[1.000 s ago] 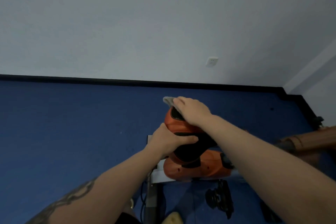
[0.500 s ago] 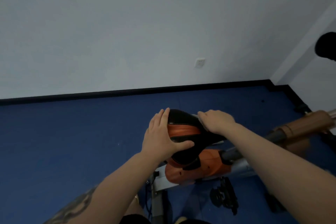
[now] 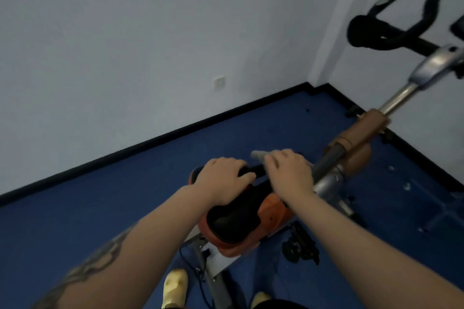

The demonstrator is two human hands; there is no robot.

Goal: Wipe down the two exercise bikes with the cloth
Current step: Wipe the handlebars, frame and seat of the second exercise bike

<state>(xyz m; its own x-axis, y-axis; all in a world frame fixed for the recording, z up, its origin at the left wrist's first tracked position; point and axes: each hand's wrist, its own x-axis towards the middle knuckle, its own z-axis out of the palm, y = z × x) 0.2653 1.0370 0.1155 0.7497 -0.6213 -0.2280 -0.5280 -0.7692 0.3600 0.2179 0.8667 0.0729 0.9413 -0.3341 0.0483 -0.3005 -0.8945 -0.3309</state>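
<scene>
Cloth [image 3: 261,154], grey, shows only as a bunched end poking out at 10 o'clock from under the right hand [image 3: 291,174]; the rest is hidden beneath the palm. Right fingers curl down over it, pressing it against the nose of the saddle [image 3: 238,218], apparently to keep the fabric from slipping while it rubs. Left hand [image 3: 223,180] sits just beside, at 9 o'clock of the right, fingers wrapped over the saddle's far edge, thumb toward the right hand; likely a brace so the seat does not swivel under the wiping pressure. Saddle is black on top with orange sides, below frame centre. Outward: bike frame [image 3: 356,140], brown sleeve over a grey tube, runs from the saddle toward 2 o'clock up to black handlebars [image 3: 391,37], untouched. Pedal [image 3: 300,246] hangs at 5 o'clock of the saddle. Only 1 bike is in view. Blue floor [image 3: 100,208] all round; pale shoes [image 3: 175,286] at 6 o'clock, close to the base.
</scene>
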